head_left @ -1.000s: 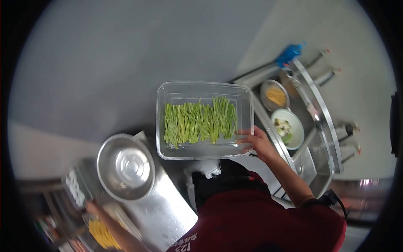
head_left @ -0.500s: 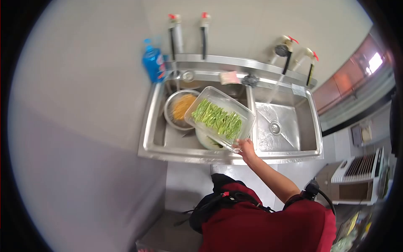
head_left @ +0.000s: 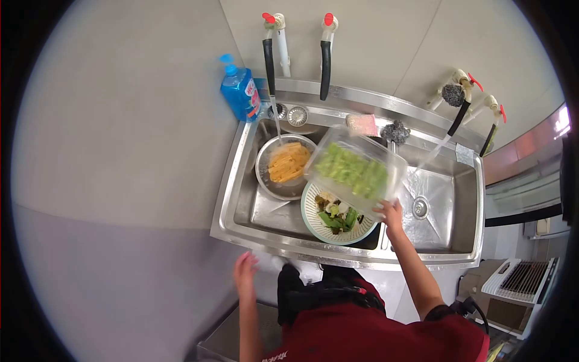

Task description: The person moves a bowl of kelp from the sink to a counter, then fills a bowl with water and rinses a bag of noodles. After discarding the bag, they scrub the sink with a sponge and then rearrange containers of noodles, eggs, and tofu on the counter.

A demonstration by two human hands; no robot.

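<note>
My right hand (head_left: pixel 391 216) grips the near right corner of a clear plastic tray (head_left: pixel 395 174). Cut green vegetable strips (head_left: pixel 351 171), blurred by motion, lie in the tray, which is held over the left sink basin. Below it, partly covered, sits a pale green colander (head_left: pixel 309 214) with leafy scraps and whitish bits (head_left: pixel 339 216). A metal bowl (head_left: pixel 262 176) of yellow-orange strips (head_left: pixel 288 163) stands to the left, with water running into it. My left hand (head_left: pixel 245 270) hangs empty in front of the sink's left edge, fingers apart.
The steel double sink (head_left: pixel 289 246) has running water in its right basin (head_left: pixel 437 232) too. A blue soap bottle (head_left: pixel 240 93) stands at the back left corner. A pink sponge (head_left: pixel 362 125) and a steel scourer (head_left: pixel 395 131) lie on the back ledge. Red-handled taps (head_left: pixel 329 21) line the wall.
My left hand has come into view. The tray has shifted rightward off the colander, exposing more of its scraps. The camera view has shifted, so the sink appears lower and farther right.
</note>
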